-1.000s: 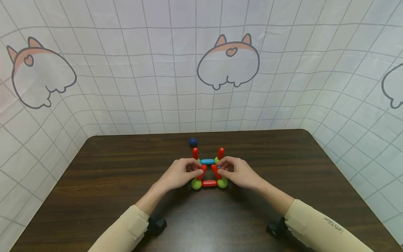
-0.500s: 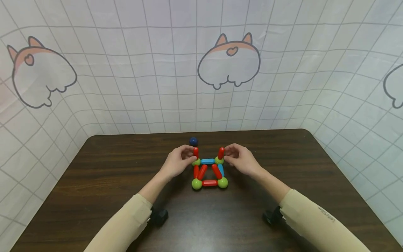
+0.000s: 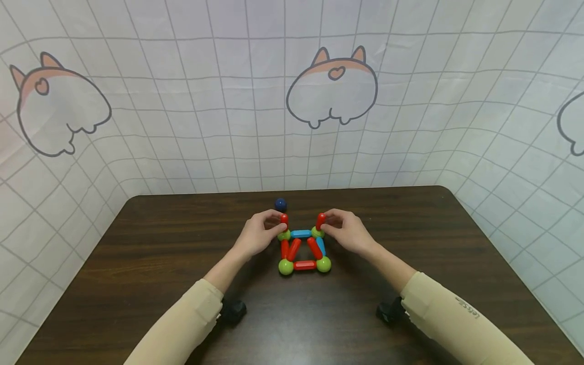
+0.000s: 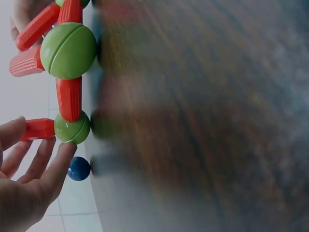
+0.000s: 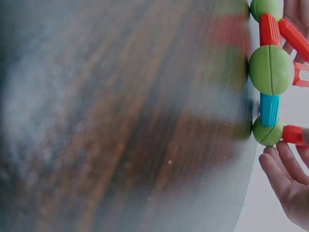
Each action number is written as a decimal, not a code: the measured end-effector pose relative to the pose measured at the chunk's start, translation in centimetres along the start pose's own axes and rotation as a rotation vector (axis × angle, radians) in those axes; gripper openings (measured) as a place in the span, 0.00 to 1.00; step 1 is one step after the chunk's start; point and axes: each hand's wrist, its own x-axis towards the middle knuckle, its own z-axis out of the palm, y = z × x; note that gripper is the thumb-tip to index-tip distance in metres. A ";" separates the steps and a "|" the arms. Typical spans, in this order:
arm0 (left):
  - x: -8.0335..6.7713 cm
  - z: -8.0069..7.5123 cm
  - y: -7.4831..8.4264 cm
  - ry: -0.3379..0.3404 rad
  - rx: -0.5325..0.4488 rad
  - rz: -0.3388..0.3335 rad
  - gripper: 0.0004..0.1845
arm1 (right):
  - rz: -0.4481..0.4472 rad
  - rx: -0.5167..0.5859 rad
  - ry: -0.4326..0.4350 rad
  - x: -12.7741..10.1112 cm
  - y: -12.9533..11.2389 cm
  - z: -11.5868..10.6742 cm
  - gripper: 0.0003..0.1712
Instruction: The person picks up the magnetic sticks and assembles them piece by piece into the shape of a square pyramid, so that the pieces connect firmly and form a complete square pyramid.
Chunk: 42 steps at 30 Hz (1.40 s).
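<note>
A dark brown wood-grain table (image 3: pixel 410 243) with rounded corners stands against a white gridded cloth backdrop (image 3: pixel 205 126) printed with cartoon animal shapes. Near the table's middle sits a small frame of smooth plastic rods and green balls (image 3: pixel 303 248): a square base of ribbed red and blue rods joined at glossy green spheres, with short rods rising from the corners.

The left hand (image 3: pixel 257 235) has its fingers curled around the back-left upright red rod (image 3: pixel 284 220), pinching its top. The right hand (image 3: pixel 344 233) likewise pinches the back-right upright red rod (image 3: pixel 320 221). The wrist views show each rod seated on a green ball (image 4: pixel 71 128), fingertips just beside it.

Judging by the look of it, the joints hold only by contact at rounded ends, so uneven pressure from either hand could tip an upright off its ball or drag the whole light frame across the slick tabletop.

A small dark blue ball (image 3: pixel 280 204) lies loose just behind the frame; a nudge would probably send it rolling.
</note>
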 end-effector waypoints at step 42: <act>0.3 0.2 -0.4 -0.110 0.025 0.045 0.15 | -0.029 -0.030 -0.053 -0.5 -0.1 -0.2 0.14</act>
